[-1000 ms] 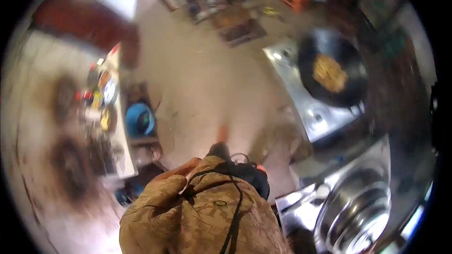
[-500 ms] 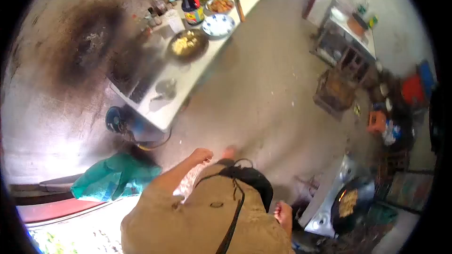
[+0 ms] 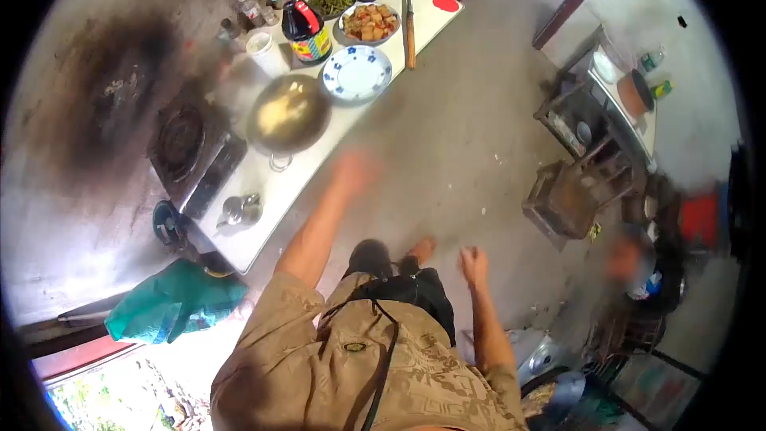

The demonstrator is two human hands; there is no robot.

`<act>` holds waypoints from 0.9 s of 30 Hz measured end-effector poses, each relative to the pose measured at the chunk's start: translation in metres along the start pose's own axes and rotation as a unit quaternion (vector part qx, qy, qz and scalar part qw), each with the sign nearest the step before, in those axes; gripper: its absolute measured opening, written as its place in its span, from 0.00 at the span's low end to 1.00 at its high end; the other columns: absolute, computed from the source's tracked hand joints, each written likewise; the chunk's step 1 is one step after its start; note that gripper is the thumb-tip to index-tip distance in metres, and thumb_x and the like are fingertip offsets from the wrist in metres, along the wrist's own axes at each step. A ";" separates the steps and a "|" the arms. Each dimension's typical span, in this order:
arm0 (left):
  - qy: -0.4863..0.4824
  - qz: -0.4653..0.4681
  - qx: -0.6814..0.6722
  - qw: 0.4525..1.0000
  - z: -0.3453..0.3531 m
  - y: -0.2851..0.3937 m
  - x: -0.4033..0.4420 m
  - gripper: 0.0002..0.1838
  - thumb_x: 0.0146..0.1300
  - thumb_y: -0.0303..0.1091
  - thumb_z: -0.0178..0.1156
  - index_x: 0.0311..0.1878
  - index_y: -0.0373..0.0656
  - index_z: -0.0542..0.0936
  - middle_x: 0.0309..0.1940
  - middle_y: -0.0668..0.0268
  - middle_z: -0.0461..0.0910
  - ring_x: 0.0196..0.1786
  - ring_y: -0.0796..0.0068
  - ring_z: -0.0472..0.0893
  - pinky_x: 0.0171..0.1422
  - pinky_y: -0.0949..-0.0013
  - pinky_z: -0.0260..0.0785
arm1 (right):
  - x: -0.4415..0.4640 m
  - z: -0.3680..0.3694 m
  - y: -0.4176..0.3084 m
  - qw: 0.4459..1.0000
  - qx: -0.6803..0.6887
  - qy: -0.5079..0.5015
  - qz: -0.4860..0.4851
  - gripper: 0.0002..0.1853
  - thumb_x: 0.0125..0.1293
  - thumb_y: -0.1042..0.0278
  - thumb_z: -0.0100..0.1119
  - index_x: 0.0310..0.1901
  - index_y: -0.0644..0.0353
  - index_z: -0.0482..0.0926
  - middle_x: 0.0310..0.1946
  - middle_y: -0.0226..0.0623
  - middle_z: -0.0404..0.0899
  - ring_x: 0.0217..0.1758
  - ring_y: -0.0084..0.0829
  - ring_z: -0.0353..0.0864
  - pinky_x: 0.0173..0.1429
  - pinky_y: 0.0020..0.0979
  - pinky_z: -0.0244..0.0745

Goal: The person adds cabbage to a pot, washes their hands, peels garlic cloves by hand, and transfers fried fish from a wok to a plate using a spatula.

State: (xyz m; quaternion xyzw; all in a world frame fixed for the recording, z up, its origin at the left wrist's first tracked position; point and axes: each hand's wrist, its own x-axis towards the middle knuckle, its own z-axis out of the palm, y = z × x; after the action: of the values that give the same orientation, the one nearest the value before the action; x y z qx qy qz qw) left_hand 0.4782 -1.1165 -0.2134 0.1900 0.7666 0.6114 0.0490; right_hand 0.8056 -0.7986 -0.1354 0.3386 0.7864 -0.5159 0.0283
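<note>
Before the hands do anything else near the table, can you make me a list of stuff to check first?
1. Right hand free: ok, curled with nothing visible in it.
2. Left hand free: cannot tell, it is too blurred.
3. Plate with blue pattern bare: ok, no food on it.
4. Dark bottle upright with its red cap on: ok.
5. Wooden-handled spatula well back from the edge of the white table: not ok, its handle reaches the edge.
6. Pan with yellow food cool enough to touch: cannot tell from a picture.
</note>
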 end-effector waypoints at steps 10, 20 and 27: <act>0.134 -0.251 -0.059 0.957 0.011 -0.058 0.109 0.23 0.68 0.51 0.58 0.54 0.44 0.70 0.41 0.54 0.83 0.37 0.58 0.86 0.33 0.65 0.76 | 0.321 0.115 -0.325 0.975 -0.157 -0.022 -0.153 0.29 0.60 0.55 0.64 0.57 0.66 0.69 0.45 0.56 0.82 0.49 0.54 0.82 0.54 0.46 0.75; 0.321 -0.458 -0.317 0.766 -0.013 0.128 0.174 0.24 0.67 0.45 0.60 0.60 0.44 0.69 0.39 0.56 0.82 0.28 0.66 0.85 0.22 0.71 0.69 | 0.423 0.168 -0.411 0.963 -0.253 -0.073 -0.065 0.31 0.57 0.59 0.63 0.59 0.61 0.61 0.40 0.56 0.81 0.43 0.57 0.82 0.48 0.47 0.77; 0.309 -0.489 -0.303 0.758 -0.019 0.109 0.175 0.24 0.62 0.31 0.58 0.61 0.39 0.66 0.41 0.54 0.81 0.29 0.59 0.85 0.23 0.68 0.70 | 0.448 0.131 -0.359 0.977 0.005 -0.082 -0.197 0.33 0.58 0.68 0.55 0.68 0.60 0.62 0.39 0.48 0.79 0.41 0.37 0.80 0.50 0.36 0.76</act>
State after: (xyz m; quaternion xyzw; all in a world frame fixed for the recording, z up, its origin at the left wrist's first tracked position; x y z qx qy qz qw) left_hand 0.3362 -1.0525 -0.0769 -0.4344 0.5035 0.7302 0.1568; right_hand 0.2200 -0.7675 -0.0887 0.1336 0.8302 -0.5411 -0.0115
